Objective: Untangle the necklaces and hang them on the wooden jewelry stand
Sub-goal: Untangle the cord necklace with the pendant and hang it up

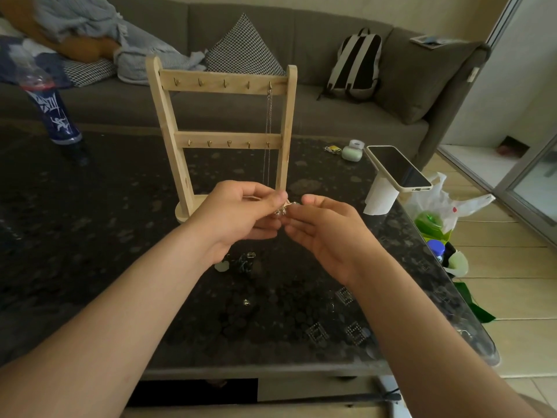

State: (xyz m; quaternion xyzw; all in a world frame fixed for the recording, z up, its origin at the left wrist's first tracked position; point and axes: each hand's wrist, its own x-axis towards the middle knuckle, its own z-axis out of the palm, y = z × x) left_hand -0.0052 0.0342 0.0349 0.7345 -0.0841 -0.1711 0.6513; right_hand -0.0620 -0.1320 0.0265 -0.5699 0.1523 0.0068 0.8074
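Head view is showing both hands raised in front of the wooden jewelry stand, and I'm working a small silvery necklace knot right between them. The left hand is pinching it, fingers curled tight. The right hand is closing thumb and fingertips on the same clump, I'm guessing so one side is anchoring while the other is teasing strands loose. I'm holding it up off the surface, probably so loops are dropping out instead of snagging. Just beyond the fingers, a hung chain is dangling from the stand's top right hook. Below the fingers, nearer me, a second tangle is sitting on the surface.
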